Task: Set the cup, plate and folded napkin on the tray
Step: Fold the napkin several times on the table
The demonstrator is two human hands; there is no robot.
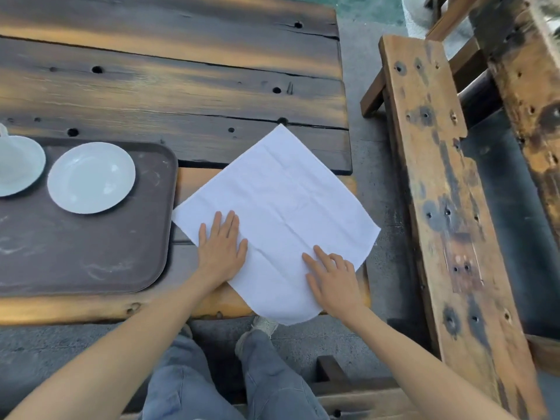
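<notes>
A white napkin (281,201) lies spread flat and unfolded on the table's near right corner, turned like a diamond, its right and near corners hanging over the edges. My left hand (222,245) presses flat on its left part with straight fingers. My right hand (331,275) rests on its lower right part, fingers spread and slightly bent. A dark brown tray (91,253) sits to the left. On it stands a pale plate (91,177). Another pale dish (18,168) with a cup-like shape, cut off by the frame's left edge, is also on the tray.
The wooden plank table (181,95) stretches away behind the napkin. A worn wooden bench (448,192) runs along the right, across a strip of concrete floor. My legs in jeans and a shoe (260,325) show below the table edge.
</notes>
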